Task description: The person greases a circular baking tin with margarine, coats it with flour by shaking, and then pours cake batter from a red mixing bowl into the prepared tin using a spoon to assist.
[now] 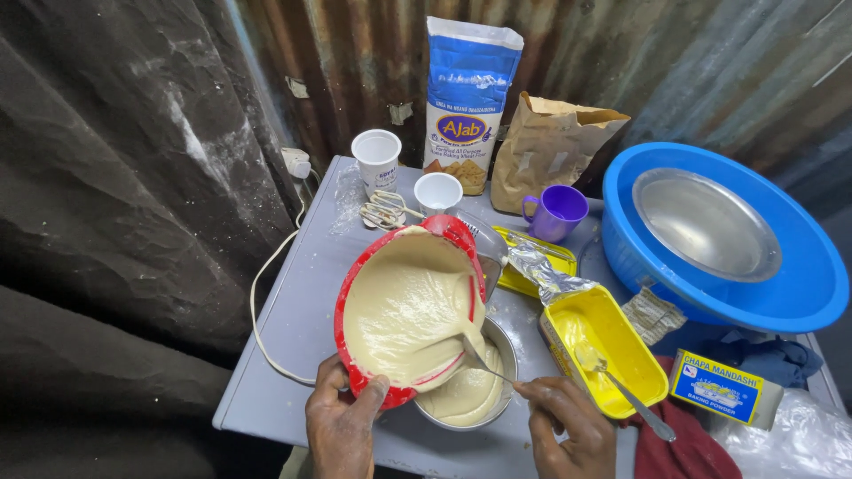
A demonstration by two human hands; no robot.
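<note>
My left hand (342, 424) grips the near rim of a red mixing bowl (355, 293) and holds it tilted up on edge. Pale batter (404, 310) slides out of it into a round metal pan (506, 341) underneath. My right hand (568, 426) holds a metal utensil (484, 362) whose tip reaches into the batter at the red bowl's lower lip. The pan sits on a grey table (293, 355) and holds some batter.
A yellow tub (630, 341) with a spoon (621, 386) sits to the right, its lid (532, 266) and foil behind. A blue basin (799, 293) holds a metal bowl (706, 222). At the back stand a flour bag (468, 98), paper bag (546, 146), purple mug (557, 213), two white cups (377, 158), beaters (383, 211). A small box (723, 388) lies at right.
</note>
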